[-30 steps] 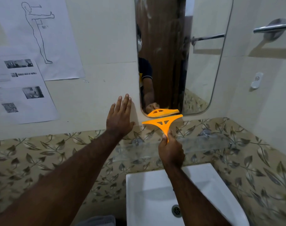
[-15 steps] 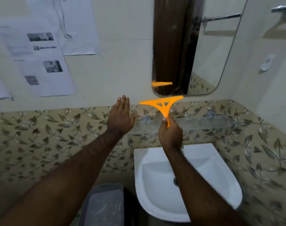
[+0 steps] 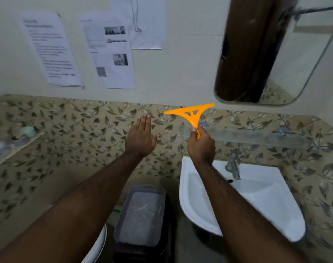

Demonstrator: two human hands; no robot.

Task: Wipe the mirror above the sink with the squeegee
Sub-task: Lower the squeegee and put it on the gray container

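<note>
Two forearms reach out from under me, mine, and between them near the floor sits a grey bin (image 3: 142, 215), with the white sink (image 3: 256, 196) and its tap (image 3: 233, 166) to the right of it. My left hand (image 3: 140, 138) is flat and empty, fingers straight and together, stretched toward the leaf-patterned tiles (image 3: 76, 130); whether the fingertips touch the wall I cannot tell, but I judge it is out there to steady me as I lean over the basin. My right hand (image 3: 200, 147) is clenched round the lower end of the handle of the orange squeegee (image 3: 191, 113), thumb pressed along the stem so the wide edge points up and tilts a little to the right. That edge is held in front of the tiles, just below the lower left corner of the mirror (image 3: 275, 54) and clear of the glass, so no wiping is happening right now. A narrow glass shelf (image 3: 256, 138) runs along the wall behind my knuckles. Farther up, printed sheets of paper (image 3: 112, 54) hang on the plain wall, left of the mirror. To carry on, I would need to lift the edge back onto the glass, near the top.
</note>
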